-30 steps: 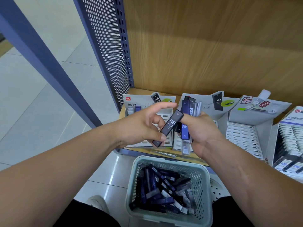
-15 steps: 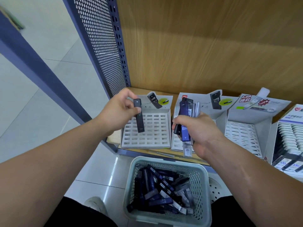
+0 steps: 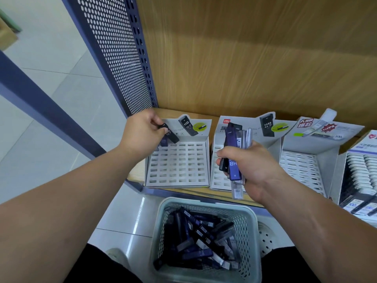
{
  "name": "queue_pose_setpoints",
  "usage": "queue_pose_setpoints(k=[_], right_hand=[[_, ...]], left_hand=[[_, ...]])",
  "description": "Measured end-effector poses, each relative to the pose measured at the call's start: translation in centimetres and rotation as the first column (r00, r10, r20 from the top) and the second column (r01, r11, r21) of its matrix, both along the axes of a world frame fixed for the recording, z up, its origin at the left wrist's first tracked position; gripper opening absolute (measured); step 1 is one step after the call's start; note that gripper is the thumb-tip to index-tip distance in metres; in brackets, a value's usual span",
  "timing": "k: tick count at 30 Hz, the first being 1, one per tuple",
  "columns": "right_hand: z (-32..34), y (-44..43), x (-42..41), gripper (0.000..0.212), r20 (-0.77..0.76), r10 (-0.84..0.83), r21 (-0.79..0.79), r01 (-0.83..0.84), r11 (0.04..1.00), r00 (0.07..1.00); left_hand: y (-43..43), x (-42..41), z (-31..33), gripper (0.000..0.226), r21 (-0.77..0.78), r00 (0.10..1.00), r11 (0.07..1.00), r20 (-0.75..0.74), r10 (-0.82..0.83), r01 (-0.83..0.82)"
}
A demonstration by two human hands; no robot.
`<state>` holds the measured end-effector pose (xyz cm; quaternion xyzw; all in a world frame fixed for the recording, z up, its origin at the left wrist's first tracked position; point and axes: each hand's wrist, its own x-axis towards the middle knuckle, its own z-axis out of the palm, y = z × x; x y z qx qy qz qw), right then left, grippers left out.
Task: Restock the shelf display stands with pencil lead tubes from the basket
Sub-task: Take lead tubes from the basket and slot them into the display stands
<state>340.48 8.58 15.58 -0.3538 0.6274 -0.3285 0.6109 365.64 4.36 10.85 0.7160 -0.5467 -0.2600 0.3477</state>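
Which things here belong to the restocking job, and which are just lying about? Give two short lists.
Job: left hand, tube it pinches, left stand, right hand, bundle it grips, basket.
Lying about: mesh panel, stocked box far right, wood back wall.

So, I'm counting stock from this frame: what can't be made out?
Head view, leftmost stand: top-left slots hidden by the left hand and its black tube.
Second stand: grid mostly behind the right hand and its bundle of tubes.
Basket: lower tubes buried under others.
Rightmost stand: cut by the frame edge.
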Motion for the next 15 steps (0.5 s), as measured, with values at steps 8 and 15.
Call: queue_pose_setpoints(k=[8, 15], right_hand=[[0.12, 0.10, -0.68, 0.015, 0.024, 0.010, -0.042, -0.009, 0.999, 1.000], [0.61, 0.31, -0.92, 0.035, 0.037, 0.031, -0.057, -0.029, 0.998, 0.999]], left_hand=[[0.13, -0.66, -0.23, 0.007, -0.003, 0.911, 0.979, 0.368, -0.187, 0.202], [-0.13, -0.62, -0.28, 0.005, -0.026, 0.889, 0.972, 0.409, -0.204, 0.235]])
